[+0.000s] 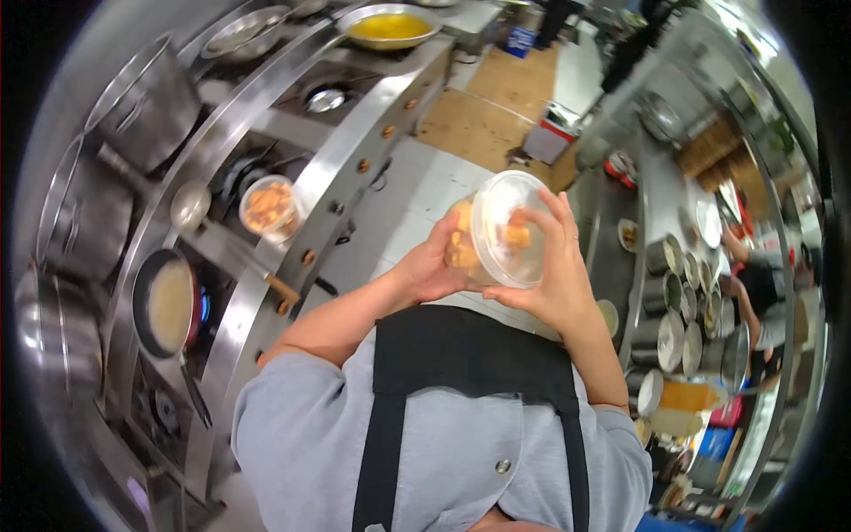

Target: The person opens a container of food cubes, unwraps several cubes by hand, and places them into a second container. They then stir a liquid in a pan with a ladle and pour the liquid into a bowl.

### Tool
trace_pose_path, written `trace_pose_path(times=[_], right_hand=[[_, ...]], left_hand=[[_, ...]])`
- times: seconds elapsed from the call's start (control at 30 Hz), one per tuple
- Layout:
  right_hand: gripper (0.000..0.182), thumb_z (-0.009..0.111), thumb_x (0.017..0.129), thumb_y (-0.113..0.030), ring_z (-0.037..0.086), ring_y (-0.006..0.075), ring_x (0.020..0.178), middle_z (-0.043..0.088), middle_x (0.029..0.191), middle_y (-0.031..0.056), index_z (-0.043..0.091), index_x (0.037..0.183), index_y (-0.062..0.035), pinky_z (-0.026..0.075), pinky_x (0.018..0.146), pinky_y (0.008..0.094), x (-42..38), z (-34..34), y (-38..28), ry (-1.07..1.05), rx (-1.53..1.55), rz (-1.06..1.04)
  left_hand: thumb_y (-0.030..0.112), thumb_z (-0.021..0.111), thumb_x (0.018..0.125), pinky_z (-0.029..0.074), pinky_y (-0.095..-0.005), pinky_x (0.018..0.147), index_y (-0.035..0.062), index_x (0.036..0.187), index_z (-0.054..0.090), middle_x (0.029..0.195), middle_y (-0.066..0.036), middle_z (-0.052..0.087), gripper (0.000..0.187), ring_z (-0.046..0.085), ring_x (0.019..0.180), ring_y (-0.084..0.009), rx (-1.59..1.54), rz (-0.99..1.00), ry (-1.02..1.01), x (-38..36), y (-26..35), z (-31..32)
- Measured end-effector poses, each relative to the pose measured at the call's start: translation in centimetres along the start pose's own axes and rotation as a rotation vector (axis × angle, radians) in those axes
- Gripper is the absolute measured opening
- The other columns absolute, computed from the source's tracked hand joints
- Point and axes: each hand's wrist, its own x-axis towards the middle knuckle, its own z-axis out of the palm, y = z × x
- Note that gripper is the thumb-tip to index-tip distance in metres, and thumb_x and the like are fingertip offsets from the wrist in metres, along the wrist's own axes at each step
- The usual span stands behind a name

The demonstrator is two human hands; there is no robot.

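In front of my apron I hold a clear plastic tub [465,253] of orange chunks, tilted on its side. My left hand [434,262] wraps round the tub's side and base. A translucent round lid [496,217] covers its mouth, and orange pieces show through it. My right hand [558,266] grips the lid's rim, fingers at the top and thumb at the lower edge. To the left, a second tub [271,208] of orange chunks stands on the stove's steel edge.
A frying pan [168,301] with pale liquid sits over a blue flame. Near it are a ladle [191,208] and tall steel pots [146,106]. A pan of yellow liquid [390,28] stands at the far end. On the right, a counter holds several metal containers [671,341]; another person's arm [740,297] reaches there.
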Motion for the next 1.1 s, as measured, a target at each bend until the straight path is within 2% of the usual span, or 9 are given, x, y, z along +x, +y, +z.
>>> trace_pose_path(times=[0.1, 0.2, 0.5, 0.6, 0.8, 0.83, 0.97, 1.07, 1.1], right_hand=[[0.097, 0.086, 0.049, -0.035, 0.025, 0.0461, 0.129, 0.034, 0.135, 0.0188, 0.04, 0.131, -0.0115, 0.027, 0.105, 0.0535, 2.6, 3.3, -0.8, -0.029, 0.102, -0.022], [0.087, 0.085, 0.049, -0.03, 0.029, 0.0428, 0.127, 0.037, 0.132, 0.0173, 0.048, 0.125, -0.0117, 0.025, 0.106, 0.0522, 5.5, 6.7, -1.3, -0.027, 0.179, -0.126], [0.066, 0.084, 0.049, -0.031, 0.037, 0.0384, 0.119, 0.043, 0.122, 0.0117, 0.062, 0.108, -0.0126, 0.026, 0.104, 0.0531, 12.9, 14.3, -4.7, -0.098, 0.351, -0.336], [0.076, 0.084, 0.051, -0.034, 0.036, 0.0403, 0.12, 0.04, 0.125, 0.0154, 0.056, 0.118, -0.0136, 0.028, 0.103, 0.0518, 14.8, 15.6, -5.6, -0.209, 0.281, -0.366], [0.099, 0.081, 0.056, -0.041, 0.032, 0.047, 0.123, 0.027, 0.135, 0.0264, 0.032, 0.139, -0.0178, 0.031, 0.102, 0.0501, 19.0, 19.3, -6.3, -0.354, 0.343, -0.221], [0.094, 0.079, 0.056, -0.042, 0.03, 0.0467, 0.123, 0.027, 0.137, 0.0245, 0.037, 0.137, -0.0185, 0.029, 0.101, 0.0523, 19.7, 20.3, -5.9, -0.356, 0.363, -0.234], [0.085, 0.08, 0.052, -0.039, 0.029, 0.0411, 0.128, 0.033, 0.137, 0.0187, 0.049, 0.129, -0.0171, 0.023, 0.103, 0.0537, 22.9, 20.8, -4.6, -0.442, 0.3, -0.57], [0.083, 0.077, 0.054, -0.04, 0.031, 0.0433, 0.124, 0.035, 0.136, 0.0157, 0.048, 0.13, -0.021, 0.027, 0.1, 0.0522, 26.7, 21.3, -1.9, -0.558, 0.46, -0.827], [0.084, 0.074, 0.056, -0.043, 0.033, 0.0378, 0.126, 0.037, 0.136, 0.0158, 0.047, 0.131, -0.0154, 0.027, 0.102, 0.0491, 28.4, 21.3, -0.9, -0.592, 0.657, -0.854]], left_hand=[[0.066, 0.047, 0.082, 0.036, -0.0524, 0.1, 0.0208, 0.141, 0.024, 0.141, -0.007, 0.034, 0.078, 0.038, 0.128, -0.0259, 0.071, 0.091, 0.078, -2.4, 1.7, -2.2], [0.065, 0.037, 0.087, 0.041, -0.0542, 0.095, 0.0207, 0.142, 0.022, 0.139, -0.007, 0.037, 0.072, 0.042, 0.125, -0.0268, 0.058, 0.174, 0.115, -4.8, 3.6, -4.4], [0.066, 0.036, 0.086, 0.046, -0.053, 0.091, 0.0176, 0.14, 0.025, 0.135, -0.01, 0.041, 0.073, 0.046, 0.121, -0.0281, 0.036, 0.291, 0.272, -11.6, 10.0, -8.7], [0.066, 0.038, 0.085, 0.047, -0.0526, 0.089, 0.0157, 0.14, 0.025, 0.135, -0.012, 0.041, 0.075, 0.047, 0.121, -0.0286, 0.074, 0.357, 0.343, -13.0, 11.0, -9.7], [0.052, 0.046, 0.09, 0.045, -0.0411, 0.095, 0.0124, 0.138, 0.027, 0.134, -0.008, 0.041, 0.066, 0.047, 0.12, -0.0235, 0.157, 0.506, 0.598, -13.2, 10.9, -11.6], [0.052, 0.047, 0.089, 0.047, -0.0415, 0.092, 0.0128, 0.138, 0.028, 0.133, -0.008, 0.043, 0.065, 0.049, 0.118, -0.0228, 0.106, 0.515, 0.63, -13.1, 11.1, -11.6], [0.061, 0.035, 0.089, 0.049, -0.0461, 0.089, 0.0159, 0.138, 0.029, 0.134, -0.009, 0.043, 0.067, 0.049, 0.118, -0.026, -0.067, 0.48, 0.646, -12.6, 11.7, -13.6], [0.069, 0.027, 0.086, 0.049, -0.0491, 0.087, 0.0171, 0.137, 0.032, 0.131, -0.01, 0.046, 0.074, 0.051, 0.117, -0.0289, -0.135, 0.429, 0.674, -10.6, 12.7, -13.6], [0.069, 0.028, 0.085, 0.049, -0.0493, 0.086, 0.0168, 0.137, 0.033, 0.13, -0.011, 0.047, 0.074, 0.051, 0.116, -0.0292, -0.18, 0.418, 0.651, -10.1, 13.0, -13.9]])
